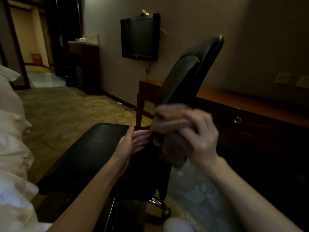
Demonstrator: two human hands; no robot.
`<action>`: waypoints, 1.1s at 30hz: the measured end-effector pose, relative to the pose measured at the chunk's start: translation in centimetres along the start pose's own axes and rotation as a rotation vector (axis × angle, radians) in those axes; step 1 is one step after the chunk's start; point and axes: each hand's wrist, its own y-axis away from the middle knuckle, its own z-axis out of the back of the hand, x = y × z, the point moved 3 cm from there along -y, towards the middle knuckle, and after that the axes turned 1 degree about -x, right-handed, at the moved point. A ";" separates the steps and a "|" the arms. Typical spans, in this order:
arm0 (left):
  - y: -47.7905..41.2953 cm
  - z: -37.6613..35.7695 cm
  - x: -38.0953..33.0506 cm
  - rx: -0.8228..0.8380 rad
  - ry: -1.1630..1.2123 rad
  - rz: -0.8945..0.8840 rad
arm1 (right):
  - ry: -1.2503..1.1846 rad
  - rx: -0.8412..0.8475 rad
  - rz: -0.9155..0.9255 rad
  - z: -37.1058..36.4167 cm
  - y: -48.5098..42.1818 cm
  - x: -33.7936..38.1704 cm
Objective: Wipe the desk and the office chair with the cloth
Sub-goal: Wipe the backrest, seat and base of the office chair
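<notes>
Gripping a bunched brown cloth (pixel 168 131) in the right hand (pixel 200 139), fingers curled round it, blurred, at the foot of the tilted backrest (pixel 184 72) of the black office chair (pixel 103 173). Holding the left hand (pixel 133 141) open, fingers straight, just beside the cloth, over the rear edge of the seat (pixel 90 148). Behind the chair, a wooden desk (pixel 242 104) along the wall.
</notes>
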 end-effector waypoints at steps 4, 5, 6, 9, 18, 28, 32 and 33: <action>-0.7 1.3 0.8 -0.050 0.015 0.033 | 0.230 -0.090 -0.215 -0.7 -7.4 -2.2; -0.9 1.4 0.7 -0.058 0.025 0.026 | 0.275 -0.007 -0.274 -1.7 -7.9 -2.3; -1.0 1.4 0.7 -0.074 0.040 0.014 | 0.291 0.095 -0.315 -2.9 -7.8 -2.0; -1.3 1.5 0.7 -0.141 0.138 -0.008 | 0.245 0.300 -0.398 -6.4 -3.8 0.2; -0.7 5.0 1.9 -0.290 0.066 0.126 | -0.336 0.430 -0.544 -9.8 8.9 5.5; -1.1 0.3 0.0 -0.162 -0.081 0.038 | -0.090 -0.052 -0.472 -7.0 -0.3 -4.8; -1.1 0.4 1.6 -0.211 -0.068 0.085 | -0.097 0.312 -0.520 -10.9 7.0 -3.6; -0.9 0.9 2.1 -0.214 -0.071 0.120 | -0.111 0.335 -0.531 -11.6 8.9 -2.8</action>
